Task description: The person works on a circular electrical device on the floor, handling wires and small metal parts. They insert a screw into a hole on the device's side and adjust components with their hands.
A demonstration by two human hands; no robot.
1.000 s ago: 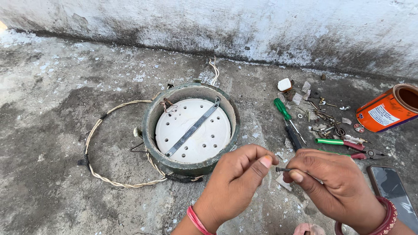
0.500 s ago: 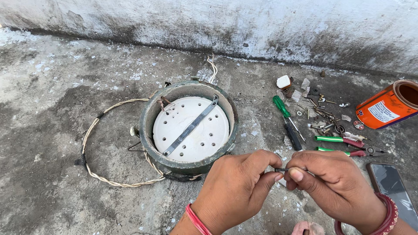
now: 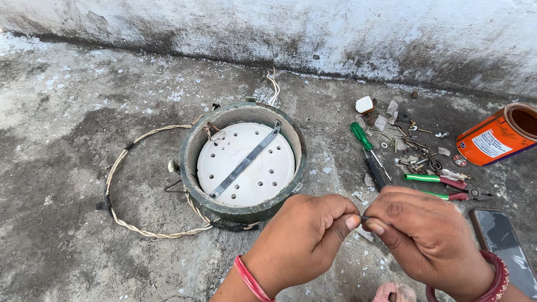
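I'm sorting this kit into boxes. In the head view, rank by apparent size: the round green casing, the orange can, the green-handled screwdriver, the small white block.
1. Round green casing
2. Orange can, partly cut off by the frame
3. Green-handled screwdriver
4. Small white block

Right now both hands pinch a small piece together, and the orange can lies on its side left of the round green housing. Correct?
Not quite. The head view shows the orange can on its side to the right of the round green housing. Both the left hand and right hand do pinch a small piece.
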